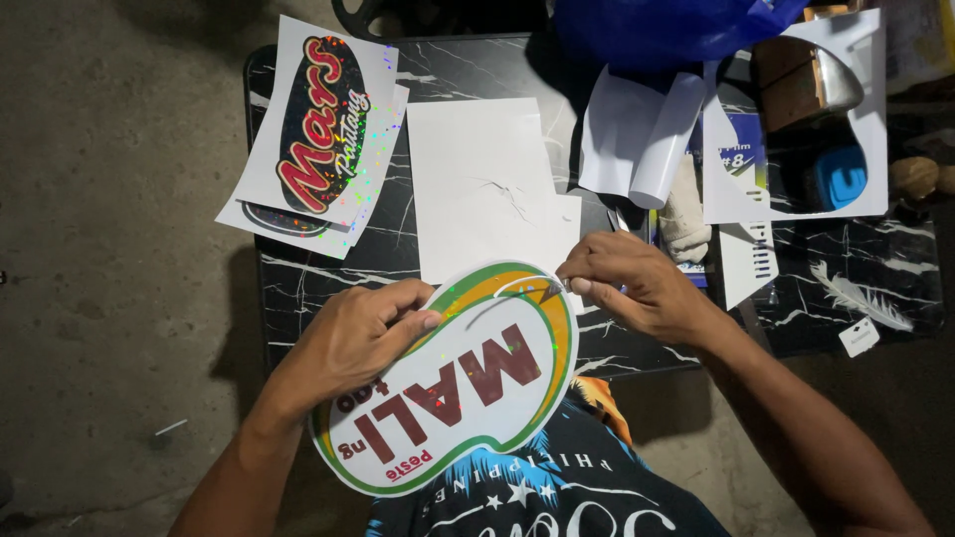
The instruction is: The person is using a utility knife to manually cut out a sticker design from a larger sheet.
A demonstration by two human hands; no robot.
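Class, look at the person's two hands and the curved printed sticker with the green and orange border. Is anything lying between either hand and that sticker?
Nothing visible does. The left hand already holds the curved sticker by its upper left edge, thumb on its face. The right hand pinches a thin strip curling off the sticker's top edge. Both hands touch it directly, above the dark marbled table.

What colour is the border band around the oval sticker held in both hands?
Green outer line with an orange-yellow band inside it, on the oval sticker; the head view shows it.

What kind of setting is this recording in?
Probably a small, informal sticker or sign-making workspace: cut glittery stickers and backing sheets lie on a black marbled table over a bare concrete floor.
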